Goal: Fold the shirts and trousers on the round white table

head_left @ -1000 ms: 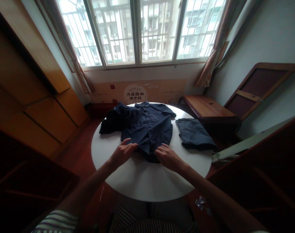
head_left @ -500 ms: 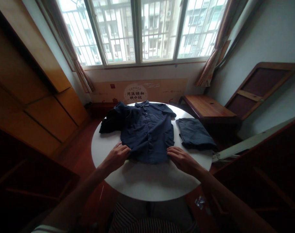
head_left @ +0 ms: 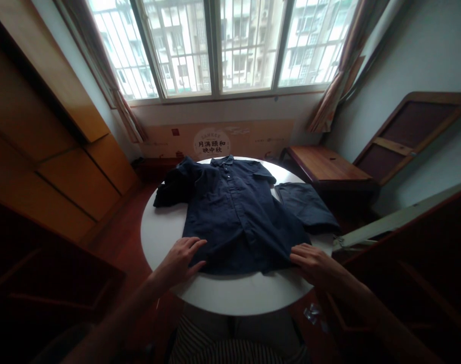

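A dark blue short-sleeved shirt (head_left: 238, 217) lies front up on the round white table (head_left: 245, 296), collar at the far side and hem toward me. My left hand (head_left: 185, 257) rests at the hem's left corner, thumb and fingers apart. At the right corner of the hem, my right hand (head_left: 310, 259) pinches the shirt's edge with its fingers together. The shirt's lower right part is drawn out over the near side of a folded dark garment (head_left: 306, 205). A black bundled cloth (head_left: 173, 189) lies by the shirt's left sleeve.
A low wooden table (head_left: 329, 164) stands beyond the table on the right, near a leaning wooden frame (head_left: 412, 136). Wooden cabinets (head_left: 71, 177) line the left. A printed banner (head_left: 253, 139) runs below the barred window. Dark furniture flanks me on both sides.
The shirt's hem has come toward me and spread wider. My right hand has moved right and nearer with its corner. My left hand has come slightly nearer and its fingers have opened.
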Available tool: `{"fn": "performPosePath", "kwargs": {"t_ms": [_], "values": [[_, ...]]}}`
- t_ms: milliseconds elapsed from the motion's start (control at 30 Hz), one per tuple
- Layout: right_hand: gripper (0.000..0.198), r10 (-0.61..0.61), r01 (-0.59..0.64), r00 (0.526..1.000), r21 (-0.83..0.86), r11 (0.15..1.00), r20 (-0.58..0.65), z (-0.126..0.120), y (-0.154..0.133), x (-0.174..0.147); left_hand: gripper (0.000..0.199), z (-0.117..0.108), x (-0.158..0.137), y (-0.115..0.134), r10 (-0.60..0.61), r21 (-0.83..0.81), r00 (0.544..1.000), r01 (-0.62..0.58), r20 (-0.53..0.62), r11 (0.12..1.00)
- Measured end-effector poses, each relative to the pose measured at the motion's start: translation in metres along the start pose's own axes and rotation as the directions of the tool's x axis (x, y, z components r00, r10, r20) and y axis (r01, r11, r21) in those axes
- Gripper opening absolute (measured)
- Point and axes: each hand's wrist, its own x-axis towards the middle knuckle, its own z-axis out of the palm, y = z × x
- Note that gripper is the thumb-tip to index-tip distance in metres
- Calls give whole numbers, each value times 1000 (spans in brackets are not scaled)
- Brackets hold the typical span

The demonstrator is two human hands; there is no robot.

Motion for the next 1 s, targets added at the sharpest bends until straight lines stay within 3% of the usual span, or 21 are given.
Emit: {"fn": "performPosePath", "kwargs": {"t_ms": [100, 167, 233, 367, 500, 667, 733, 867, 1000], "values": [[26, 24, -25, 999, -21, 999, -40, 8, -3, 0, 56, 3, -5, 2, -8, -35, 999, 10, 45, 999], [50, 67, -72, 993, -48, 996, -96, 13, 1, 0, 39, 5, -7, 3, 26, -41, 998, -24, 54, 999], [60, 93, -101, 987, -63, 993, -128, 16, 8, 1, 21, 6, -8, 5, 79, -44, 995, -76, 57, 996], [45, 26, -23, 998, 42, 999, -59, 20, 5, 4, 33, 6, -7, 10, 77, -99, 994, -69, 74, 993], [61, 30, -21, 996, 106, 994, -84, 26, -24, 18, 50, 10, 2, 10, -12, -122, 993, 27, 120, 992], [31, 110, -108, 977, 17, 994, -181, 39, -42, 35, 50, 16, 16, 2, -106, -72, 979, 120, 173, 990], [31, 129, -128, 975, 15, 992, -179, 39, -39, 35, 54, 16, 16, -2, -150, -38, 977, 158, 155, 987], [53, 123, -123, 987, 3, 992, -106, 31, -27, 27, 48, 18, 1, -9, -162, -9, 983, 163, 85, 987], [38, 116, -126, 987, -87, 988, -114, 25, -16, 17, 42, 25, -16, -22, -120, -6, 993, 120, -15, 993]]}}
